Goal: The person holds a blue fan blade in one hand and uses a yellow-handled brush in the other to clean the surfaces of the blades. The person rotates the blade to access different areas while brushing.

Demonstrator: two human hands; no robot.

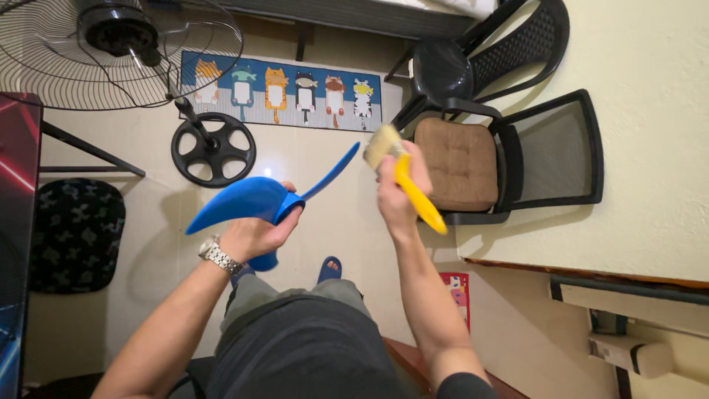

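A person seen from above holds a blue fan blade [251,199] in the left hand [255,233] and a paintbrush [405,181] in the right hand [399,196], both raised in front of the body over a pale tiled floor [317,185]. The left hand is clamped around the blade's hub, with one curved blade pointing to the left of the picture and a thinner one reaching up toward the brush. The right hand is closed around the brush's yellow handle; its pale bristles sit just beside the tip of the thin blade, though contact cannot be confirmed. A metal wristwatch [218,255] circles the left wrist.

On the floor beyond the hands, a standing fan [125,44] shows its wire guard and round black base. A floor mat [281,92] printed with cartoon cats lies next to it. To the right are a black chair with a brown cushion [458,162] and a second black plastic chair [480,59] behind it. A dark patterned cushion [70,233] lies at the left.
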